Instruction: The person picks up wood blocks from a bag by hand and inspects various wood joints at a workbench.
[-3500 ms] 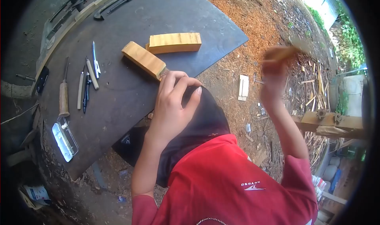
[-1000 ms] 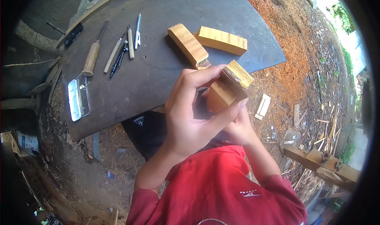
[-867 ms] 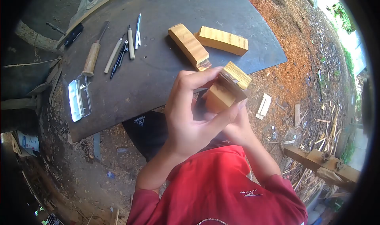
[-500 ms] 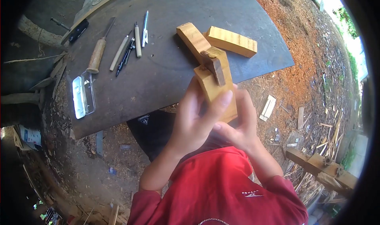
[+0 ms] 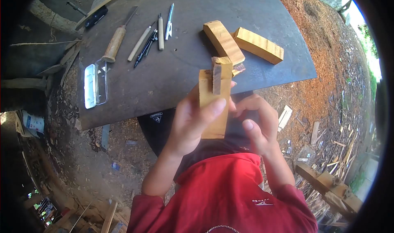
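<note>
A carved wooden block [image 5: 213, 114] stands upright in my left hand [image 5: 192, 120], whose thumb presses on its near face. A darker raised strip runs down the upper part of the block, and its top end is stepped. Just right of the block is my right hand [image 5: 262, 124], with thumb and fingers apart and nothing between them. Beyond the held block, one wooden block [image 5: 223, 42] lies on the dark table [image 5: 135, 93]. A second wooden block [image 5: 259, 45] lies to its right, touching or close to it.
On the table's left lie a wood-handled chisel [image 5: 114, 44], two pale rods, a black compass [image 5: 146, 48], a blue-white pen-like tool [image 5: 169, 21] and an open white case [image 5: 90, 86]. Wood shavings [image 5: 297, 32] cover the ground at right.
My right hand has come off the block and opened to its right. The block in my left hand has turned more upright. The whole view has shifted slightly.
</note>
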Demonstrator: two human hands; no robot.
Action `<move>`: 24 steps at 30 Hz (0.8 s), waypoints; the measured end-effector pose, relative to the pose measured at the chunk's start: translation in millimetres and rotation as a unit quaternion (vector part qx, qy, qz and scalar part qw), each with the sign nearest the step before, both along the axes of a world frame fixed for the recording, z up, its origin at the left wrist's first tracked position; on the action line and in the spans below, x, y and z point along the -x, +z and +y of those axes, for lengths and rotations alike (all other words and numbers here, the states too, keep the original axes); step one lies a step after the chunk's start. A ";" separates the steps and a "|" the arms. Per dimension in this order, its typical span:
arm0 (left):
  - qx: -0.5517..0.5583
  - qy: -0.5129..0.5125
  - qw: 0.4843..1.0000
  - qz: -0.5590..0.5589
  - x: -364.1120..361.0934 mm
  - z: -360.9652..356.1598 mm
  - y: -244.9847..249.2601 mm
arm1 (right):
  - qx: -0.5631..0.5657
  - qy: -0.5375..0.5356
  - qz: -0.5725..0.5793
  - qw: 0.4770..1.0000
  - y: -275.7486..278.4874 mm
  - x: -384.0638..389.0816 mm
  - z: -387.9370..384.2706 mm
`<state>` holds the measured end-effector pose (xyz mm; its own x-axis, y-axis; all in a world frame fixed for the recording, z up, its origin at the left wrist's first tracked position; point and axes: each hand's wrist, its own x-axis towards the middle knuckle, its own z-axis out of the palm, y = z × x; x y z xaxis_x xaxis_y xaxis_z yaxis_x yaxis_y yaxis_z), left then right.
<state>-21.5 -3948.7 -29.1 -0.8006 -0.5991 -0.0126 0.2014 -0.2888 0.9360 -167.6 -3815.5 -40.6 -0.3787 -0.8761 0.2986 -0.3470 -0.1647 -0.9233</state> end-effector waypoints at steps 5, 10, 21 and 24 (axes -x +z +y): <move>-0.091 -0.032 0.995 -0.015 -24.4 -4.8 -6.1 | 0.008 -0.064 0.011 0.998 1.9 -7.2 -2.3; 0.295 0.063 0.929 -0.215 -38.8 -29.0 12.3 | 0.023 -0.086 0.075 0.993 1.0 0.2 -13.6; 0.562 0.182 0.763 -0.261 -37.9 -58.8 -5.4 | -0.041 -0.054 0.261 0.963 21.4 -14.0 -65.2; 0.552 0.191 0.768 -0.262 -45.1 -67.3 -4.0 | -0.042 -0.046 0.287 0.956 17.5 -14.3 -66.3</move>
